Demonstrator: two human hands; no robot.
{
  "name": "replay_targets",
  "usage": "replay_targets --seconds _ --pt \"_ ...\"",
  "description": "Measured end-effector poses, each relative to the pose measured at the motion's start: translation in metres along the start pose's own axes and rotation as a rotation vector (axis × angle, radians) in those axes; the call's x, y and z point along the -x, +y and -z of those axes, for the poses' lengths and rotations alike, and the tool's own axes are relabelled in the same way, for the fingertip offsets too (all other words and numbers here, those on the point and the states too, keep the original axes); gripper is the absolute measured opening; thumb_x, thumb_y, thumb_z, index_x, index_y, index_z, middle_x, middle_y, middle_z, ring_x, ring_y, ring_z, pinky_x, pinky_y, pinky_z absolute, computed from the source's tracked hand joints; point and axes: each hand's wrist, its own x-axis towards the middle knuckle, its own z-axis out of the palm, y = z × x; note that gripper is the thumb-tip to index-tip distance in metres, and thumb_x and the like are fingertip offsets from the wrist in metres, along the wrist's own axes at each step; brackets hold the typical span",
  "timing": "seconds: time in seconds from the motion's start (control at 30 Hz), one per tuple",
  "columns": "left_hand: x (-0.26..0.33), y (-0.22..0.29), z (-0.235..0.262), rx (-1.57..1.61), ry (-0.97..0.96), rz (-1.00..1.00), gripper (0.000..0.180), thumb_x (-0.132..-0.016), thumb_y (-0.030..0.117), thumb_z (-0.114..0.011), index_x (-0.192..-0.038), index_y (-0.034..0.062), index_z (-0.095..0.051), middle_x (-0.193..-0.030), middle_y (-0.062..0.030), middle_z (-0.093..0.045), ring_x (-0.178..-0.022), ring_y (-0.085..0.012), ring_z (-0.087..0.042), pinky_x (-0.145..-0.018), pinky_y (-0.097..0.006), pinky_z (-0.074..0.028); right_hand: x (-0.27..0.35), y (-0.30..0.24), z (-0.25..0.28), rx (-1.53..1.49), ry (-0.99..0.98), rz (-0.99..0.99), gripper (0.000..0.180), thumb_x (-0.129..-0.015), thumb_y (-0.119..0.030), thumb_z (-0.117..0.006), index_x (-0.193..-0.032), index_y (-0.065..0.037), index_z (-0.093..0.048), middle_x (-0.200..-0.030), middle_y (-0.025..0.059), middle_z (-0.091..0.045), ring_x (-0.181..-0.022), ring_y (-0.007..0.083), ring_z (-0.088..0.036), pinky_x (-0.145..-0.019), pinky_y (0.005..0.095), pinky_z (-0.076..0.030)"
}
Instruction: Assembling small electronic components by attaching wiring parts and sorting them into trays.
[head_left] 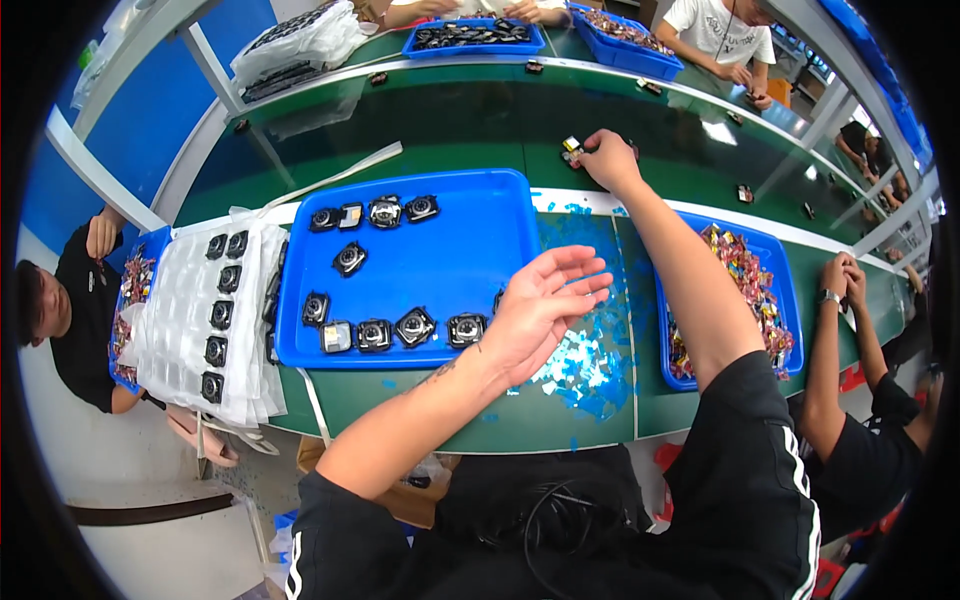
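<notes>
My right hand [611,162] reaches over the green belt, its fingers closed on a small electronic part [572,148] with a yellow patch. My left hand [545,305] hovers, palm turned sideways and fingers apart, by the right wall of a blue tray [410,182]. Nothing shows in it. Several black camera-like modules [415,326] with round lenses lie in that tray, in a row along the near side and another along the far side. Part of a module at the tray's right side is hidden behind my left hand. Blue and whitish film scraps [585,372] cover the table beside it.
At right stands a blue bin [668,345] of small reddish parts. White trays [170,300] holding black modules are stacked at left. Small parts [745,193] lie along the green belt [470,130]. Co-workers sit left, right and across; a white rail [740,225] edges the belt.
</notes>
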Motion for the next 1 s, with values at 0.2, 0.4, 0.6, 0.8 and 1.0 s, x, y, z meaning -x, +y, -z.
replay_targets --seconds 0.2,0.4,0.6,0.8,1.0 --pt "-0.004 -0.001 0.007 0.054 0.006 -0.076 0.040 -0.081 -0.015 -0.057 -0.118 0.0007 -0.053 -0.120 -0.0139 -0.056 -0.114 -0.0249 -0.056 -0.101 -0.032 -0.046 0.021 0.003 0.037 -0.062 0.185 0.196 0.029 -0.081 -0.017 -0.068 -0.105 -0.003 -0.063 -0.085 0.0144 -0.067 -0.082 0.0271 -0.067 -0.076 0.0359 -0.052" --pt "-0.003 0.004 0.012 0.149 0.037 -0.193 0.033 -0.082 -0.013 -0.057 -0.110 0.0028 -0.054 -0.114 -0.0112 -0.057 -0.110 -0.0218 -0.057 -0.100 -0.031 -0.046 0.162 -0.057 0.106 -0.793 -0.707 0.002 0.025 -0.095 -0.023 -0.060 -0.107 -0.001 -0.063 -0.094 0.0076 -0.067 -0.085 0.0120 -0.064 -0.070 0.0294 -0.056" --pt "-0.004 -0.010 0.002 0.068 0.000 -0.244 0.025 -0.085 -0.011 -0.058 -0.105 0.0023 -0.053 -0.114 -0.0120 -0.056 -0.111 -0.0202 -0.057 -0.097 -0.030 -0.047 0.208 -0.057 0.098 -0.884 -0.366 -0.127 0.023 -0.091 -0.012 -0.066 -0.107 0.003 -0.058 -0.091 0.0096 -0.068 -0.077 0.0126 -0.067 -0.067 0.0245 -0.056" --pt "-0.003 -0.006 0.001 0.102 -0.016 -0.283 0.022 -0.086 -0.012 -0.056 -0.101 0.0039 -0.051 -0.122 -0.0143 -0.051 -0.126 -0.0271 -0.049 -0.105 -0.033 -0.043 0.226 -0.059 0.096 -1.095 -0.354 -0.157 0.019 -0.088 -0.006 -0.066 -0.102 0.003 -0.057 -0.086 0.0083 -0.067 -0.077 0.0116 -0.066 -0.067 0.0234 -0.056" --pt "0.001 0.002 -0.005 -0.068 -0.034 -0.254 0.027 -0.088 -0.007 -0.056 -0.112 0.0033 -0.052 -0.118 -0.0147 -0.058 -0.121 -0.0251 -0.053 -0.103 -0.035 -0.044 0.232 -0.043 0.102 -0.599 -0.246 0.153 0.015 -0.081 -0.008 -0.072 -0.086 0.003 -0.062 -0.080 0.0092 -0.065 -0.070 0.0192 -0.065 -0.065 0.0303 -0.054"
